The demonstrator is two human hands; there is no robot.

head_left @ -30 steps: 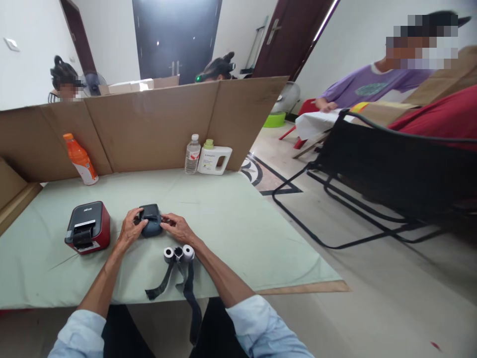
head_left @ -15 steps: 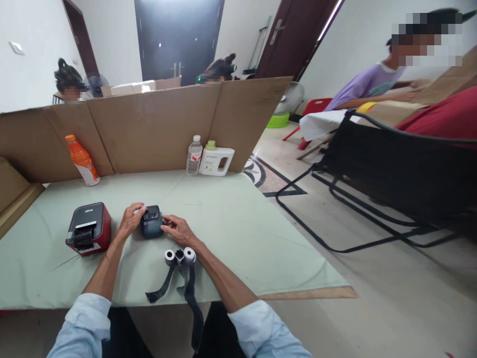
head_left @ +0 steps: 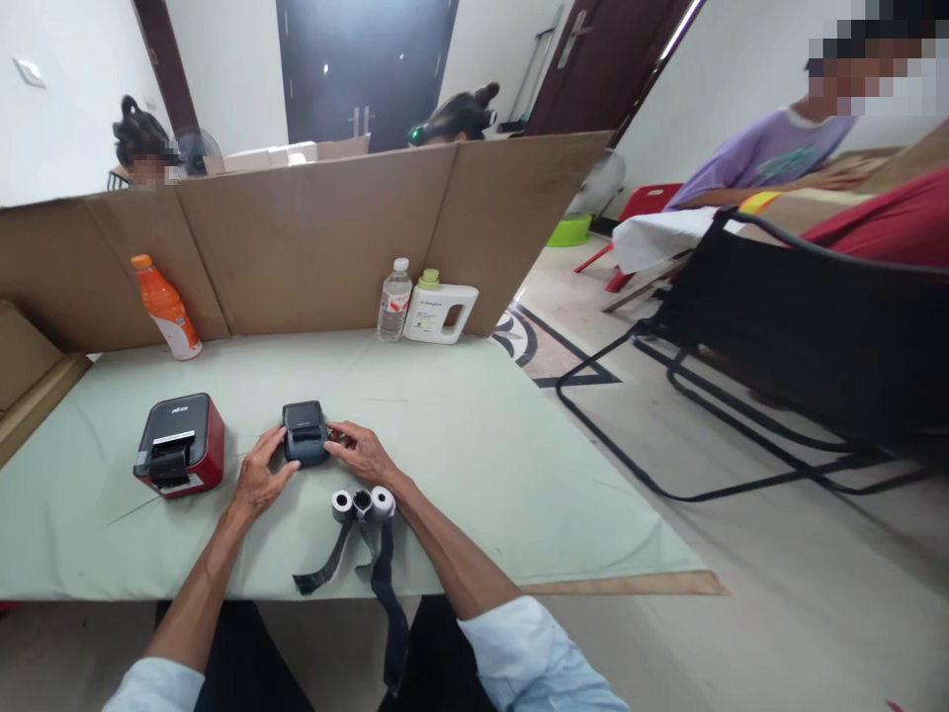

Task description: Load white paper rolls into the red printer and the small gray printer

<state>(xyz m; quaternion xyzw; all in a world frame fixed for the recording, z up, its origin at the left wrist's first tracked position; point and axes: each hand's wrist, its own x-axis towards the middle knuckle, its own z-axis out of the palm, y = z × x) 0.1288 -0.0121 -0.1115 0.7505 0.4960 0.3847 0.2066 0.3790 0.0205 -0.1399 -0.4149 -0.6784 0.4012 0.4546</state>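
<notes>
Between my two hands sits a small dark blue-grey portable printer (head_left: 305,433) on the table, with a smooth dark upper cover and a slot across its middle. My left hand (head_left: 261,477) grips its left side, fingers along the edge and thumb at the lower left corner. On the opposite side, my right hand (head_left: 363,453) holds the right edge between thumb and fingers. Several small paper rolls (head_left: 363,503) stand close together nearer to me, below my right wrist. Dark strips (head_left: 387,583) trail from them, one hanging over the table's front edge.
A larger red and black label printer (head_left: 180,445) stands left of my left hand. Along the cardboard partition (head_left: 311,247) are an orange bottle (head_left: 167,307), a water bottle (head_left: 394,302) and a white jug (head_left: 441,311). A black folding chair (head_left: 801,326) and a person in purple (head_left: 763,158) are at right.
My left hand has slid from the printer's upper left corner down to its left side. The printer's upper part, detailed before, now shows a smooth cover. My right hand stays at its right edge.
</notes>
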